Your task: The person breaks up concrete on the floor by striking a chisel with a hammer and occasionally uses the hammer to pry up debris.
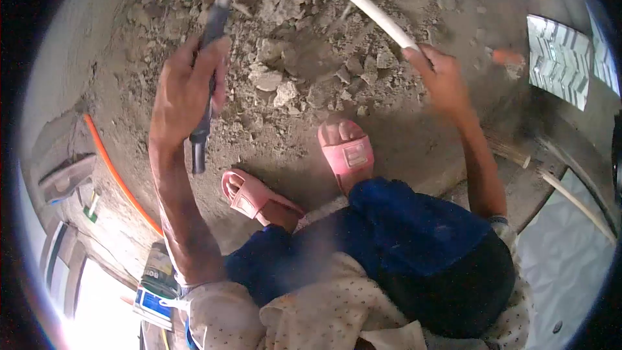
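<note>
My left hand is closed around the dark grip of a long hand tool. A metal shaft shows above the grip, and its far end is cut off by the top edge of the view. My right hand grips the lower end of a pale, slightly curved rod, which slants up and left over the ground. Between and beyond both hands lies broken grey rubble on dusty soil. Larger pale lumps sit in front of my feet.
My feet in pink sandals stand just below the rubble. At left an orange hose curves along the floor near a printed bag. Patterned tiles lie at upper right, wooden sticks and a pale sheet at right.
</note>
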Tool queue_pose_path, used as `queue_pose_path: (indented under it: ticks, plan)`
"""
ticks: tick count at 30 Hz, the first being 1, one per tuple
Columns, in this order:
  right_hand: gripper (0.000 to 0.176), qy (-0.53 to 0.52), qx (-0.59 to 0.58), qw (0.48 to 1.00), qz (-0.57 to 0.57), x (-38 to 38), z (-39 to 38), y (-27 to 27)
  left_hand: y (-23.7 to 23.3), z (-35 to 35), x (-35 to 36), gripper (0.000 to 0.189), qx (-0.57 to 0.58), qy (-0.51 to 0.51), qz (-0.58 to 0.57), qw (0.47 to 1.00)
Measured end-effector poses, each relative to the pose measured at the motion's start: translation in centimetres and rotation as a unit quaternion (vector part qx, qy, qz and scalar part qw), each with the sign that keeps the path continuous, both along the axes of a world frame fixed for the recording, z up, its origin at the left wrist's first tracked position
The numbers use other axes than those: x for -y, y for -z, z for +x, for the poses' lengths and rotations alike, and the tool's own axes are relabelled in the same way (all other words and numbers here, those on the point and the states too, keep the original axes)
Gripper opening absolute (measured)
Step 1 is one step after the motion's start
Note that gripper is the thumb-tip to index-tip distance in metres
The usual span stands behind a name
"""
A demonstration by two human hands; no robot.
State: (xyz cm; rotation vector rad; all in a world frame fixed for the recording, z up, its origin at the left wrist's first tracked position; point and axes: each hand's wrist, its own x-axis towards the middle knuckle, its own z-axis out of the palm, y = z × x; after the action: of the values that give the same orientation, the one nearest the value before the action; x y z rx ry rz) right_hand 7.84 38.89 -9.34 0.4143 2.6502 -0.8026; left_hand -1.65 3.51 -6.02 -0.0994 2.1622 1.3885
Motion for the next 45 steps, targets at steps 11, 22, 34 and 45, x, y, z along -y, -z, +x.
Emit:
queue_pose_path:
  ticks: [11, 22, 34, 45]
  plan:
    - [0.026, -0.22, -0.036, 0.956, 0.192, 1.5, -1.5, -3.5, 2.6, 6.4, -7.6, 0.039, -0.149, -0.115, -0.026, 0.982]
    - [0.033, -0.288, -0.025, 0.907, 0.307, 3.4, -3.9, -5.1, 3.3, 6.0, -6.4, 0.041, -0.085, -0.254, 0.022, 0.963]
    - [0.034, -0.296, -0.018, 0.914, 0.278, 4.1, -4.4, -5.9, 5.5, 7.5, -7.4, 0.036, -0.089, -0.145, -0.097, 0.981]
    - [0.037, -0.294, -0.051, 0.918, 0.263, 2.2, -2.7, -5.0, 0.5, 4.9, -4.3, 0.041, -0.015, -0.236, 0.088, 0.968]
